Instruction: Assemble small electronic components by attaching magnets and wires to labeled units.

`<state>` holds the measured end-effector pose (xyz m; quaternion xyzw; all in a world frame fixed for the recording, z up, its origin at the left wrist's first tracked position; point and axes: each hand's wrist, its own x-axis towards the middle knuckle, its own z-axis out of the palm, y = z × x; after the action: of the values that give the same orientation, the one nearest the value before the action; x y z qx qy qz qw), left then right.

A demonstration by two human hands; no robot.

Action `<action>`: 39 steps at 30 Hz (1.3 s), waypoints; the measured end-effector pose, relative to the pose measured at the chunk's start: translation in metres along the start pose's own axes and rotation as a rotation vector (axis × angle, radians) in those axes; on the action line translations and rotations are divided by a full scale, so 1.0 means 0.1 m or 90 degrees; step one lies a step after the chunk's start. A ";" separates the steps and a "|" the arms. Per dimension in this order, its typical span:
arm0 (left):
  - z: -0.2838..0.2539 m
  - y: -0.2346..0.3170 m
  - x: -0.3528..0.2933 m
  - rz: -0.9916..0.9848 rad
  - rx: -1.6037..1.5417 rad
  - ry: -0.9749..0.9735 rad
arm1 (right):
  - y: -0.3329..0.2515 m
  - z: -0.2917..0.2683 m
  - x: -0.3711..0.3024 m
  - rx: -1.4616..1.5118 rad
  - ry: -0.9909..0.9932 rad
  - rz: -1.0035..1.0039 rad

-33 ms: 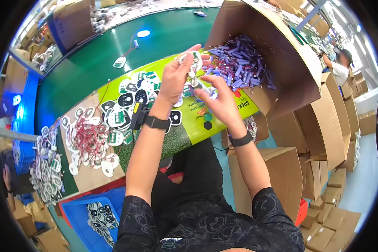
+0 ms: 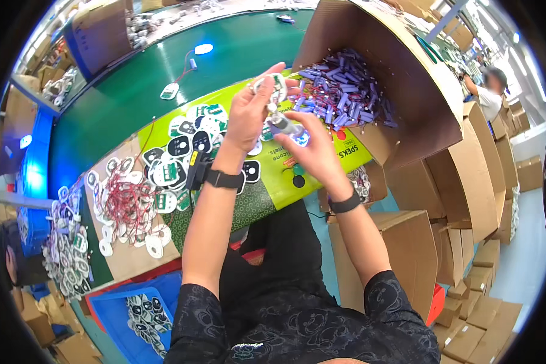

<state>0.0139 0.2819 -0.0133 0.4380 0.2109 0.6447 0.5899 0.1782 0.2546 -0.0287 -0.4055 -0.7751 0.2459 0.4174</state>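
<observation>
Over the yellow-green mat [image 2: 273,188], my left hand [image 2: 249,115] is closed on a white rounded casing [image 2: 278,88] with a green circuit board in it. My right hand [image 2: 315,145], just below and to the right, pinches a small grey-white cylinder [image 2: 282,124]. A bluish-white glow [image 2: 301,138] shows beside its fingers. The two held pieces are close together; whether they are joined I cannot tell. Beneath and left of my left hand lies a pile of white casings [image 2: 179,145], some with black faces, some with green boards.
A cardboard box [image 2: 400,91] of purple cylindrical cells [image 2: 352,91] stands at the right. Casings with red wires [image 2: 127,200] lie at the left. Beyond the mat, a green belt [image 2: 121,103] carries a lit disc [image 2: 204,49] wired to a white casing. A blue bin [image 2: 115,315] sits lower left.
The lit disc and its wired casing on the green belt have shifted slightly left. My right hand has turned a little, showing more of the cylinder; my left hand keeps its hold.
</observation>
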 end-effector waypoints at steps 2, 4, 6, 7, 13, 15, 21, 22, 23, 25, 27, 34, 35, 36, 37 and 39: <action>-0.11 -0.04 -0.01 0.027 -0.075 0.002 | 0.00 0.07 -0.02 -0.120 -0.006 -0.002; -0.21 -0.08 -0.04 0.019 -0.149 -0.007 | -0.01 0.14 -0.02 -0.185 -0.011 -0.001; -0.27 -0.10 -0.07 -0.004 -0.239 -0.006 | -0.01 0.19 0.00 -0.129 0.045 -0.008; -0.28 -0.10 -0.07 -0.002 -0.246 -0.006 | -0.02 0.20 0.02 -0.136 0.042 -0.009; -0.32 -0.06 -0.11 -0.023 -0.103 -0.034 | -0.21 0.29 0.20 0.067 0.067 0.089; -0.34 -0.05 -0.13 -0.020 -0.092 -0.034 | -0.19 0.36 0.24 0.119 0.047 0.130; -0.45 0.06 -0.16 0.029 0.025 -0.072 | -0.23 0.34 0.34 0.167 -0.088 0.175; -0.47 0.05 -0.16 0.033 0.005 -0.063 | -0.28 0.30 0.37 0.116 -0.093 0.174; -0.48 0.04 -0.16 0.033 0.002 -0.059 | -0.26 0.28 0.39 0.114 -0.097 0.175; -0.48 0.04 -0.14 0.053 0.015 -0.037 | -0.21 0.22 0.45 -0.030 -0.077 0.056; -0.47 0.03 -0.15 0.047 0.004 -0.030 | -0.26 0.14 0.48 -0.055 -0.077 0.016; -0.55 0.06 -0.16 0.014 0.022 -0.034 | -0.24 0.01 0.49 -0.031 -0.105 0.163; -0.56 0.05 -0.16 0.019 0.019 -0.038 | -0.26 0.03 0.46 -0.032 -0.106 0.162; -0.58 0.05 -0.15 0.024 0.017 -0.044 | -0.29 0.08 0.41 -0.058 -0.127 0.129; -0.59 0.04 -0.15 0.025 0.018 -0.044 | -0.30 0.14 0.39 -0.084 -0.147 0.096; -0.59 0.04 -0.16 0.036 0.031 -0.036 | -0.24 0.22 0.37 -0.131 -0.161 0.065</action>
<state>-0.0374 0.2800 -0.0467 0.4760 0.1976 0.6432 0.5663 0.1375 0.2711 -0.0071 -0.4508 -0.8209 0.2355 0.2596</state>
